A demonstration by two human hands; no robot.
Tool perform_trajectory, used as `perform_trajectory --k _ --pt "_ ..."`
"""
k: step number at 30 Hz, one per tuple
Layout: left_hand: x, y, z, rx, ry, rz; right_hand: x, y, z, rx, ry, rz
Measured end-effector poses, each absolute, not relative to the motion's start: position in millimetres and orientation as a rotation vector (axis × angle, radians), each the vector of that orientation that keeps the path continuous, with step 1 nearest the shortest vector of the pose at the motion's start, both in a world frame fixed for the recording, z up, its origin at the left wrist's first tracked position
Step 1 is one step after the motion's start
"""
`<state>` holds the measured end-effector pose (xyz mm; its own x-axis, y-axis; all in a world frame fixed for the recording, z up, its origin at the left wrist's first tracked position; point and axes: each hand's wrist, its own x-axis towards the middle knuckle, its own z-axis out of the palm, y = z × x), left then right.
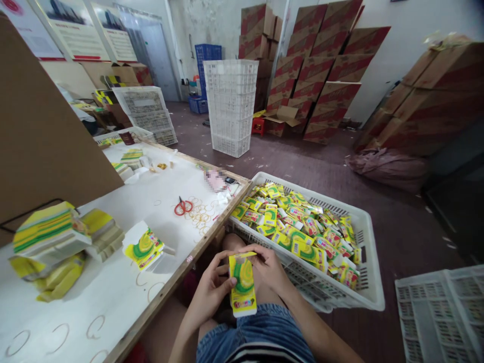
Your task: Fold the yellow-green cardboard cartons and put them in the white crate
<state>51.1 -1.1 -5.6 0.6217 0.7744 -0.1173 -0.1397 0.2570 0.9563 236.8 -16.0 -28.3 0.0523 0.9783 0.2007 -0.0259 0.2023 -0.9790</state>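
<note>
Above my lap, a yellow and green carton [243, 287] is held upright between both hands. My left hand [215, 282] grips its left side, the thumb lying across the front. At its top edge are the fingers of my right hand [266, 264], partly hidden behind the carton. On the white table [124, 312] to the left lie a few loose flat cartons [145, 248] and bundled stacks of cartons [51, 232]. To the right of my hands, a white basket [366, 282] holds several yellow cartons [302, 232].
Red scissors [183, 206] and several rubber bands [200, 217] lie on the table. A brown cardboard panel [49, 126] rises at the left. Stacked white crates [230, 106] and boxes [321, 70] stand behind. Another crate [442, 312] is at the lower right.
</note>
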Motion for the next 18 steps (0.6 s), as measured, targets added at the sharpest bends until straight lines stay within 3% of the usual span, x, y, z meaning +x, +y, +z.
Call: perform_trajectory --k 8,18 --pt "58 -5 -9 1.334 0.819 0.758 243 -20 -13 -1.288 -1.384 1.14" --pt "62 1 -8 1.136 0.722 0.813 235 -22 -12 -1.389 -1.495 0.925"
